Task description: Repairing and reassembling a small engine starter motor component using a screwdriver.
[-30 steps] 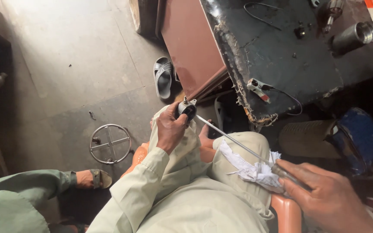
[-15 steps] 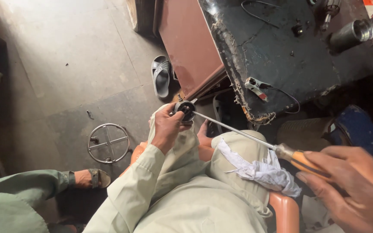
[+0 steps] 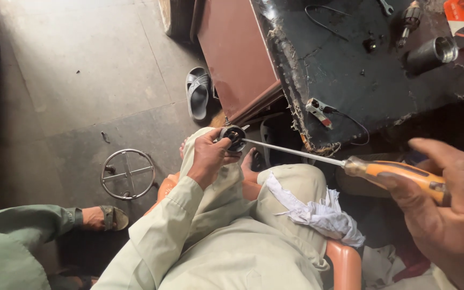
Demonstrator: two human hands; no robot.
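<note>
While the left hand [image 3: 209, 159] is gripping the small round metal part [image 3: 234, 136] over the knee, the right hand [image 3: 449, 215], empty on the rag [image 3: 320, 215] a second ago, is now closing around the orange-handled screwdriver [image 3: 398, 173], its tip entering the part.

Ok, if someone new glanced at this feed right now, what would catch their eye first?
Probably the long screwdriver with its orange handle, held in the right hand at the frame's right, its shaft running to a small round metal part gripped by the left hand at centre. Next, the white rag on the lap and the scuffed black workbench at upper right.
</note>
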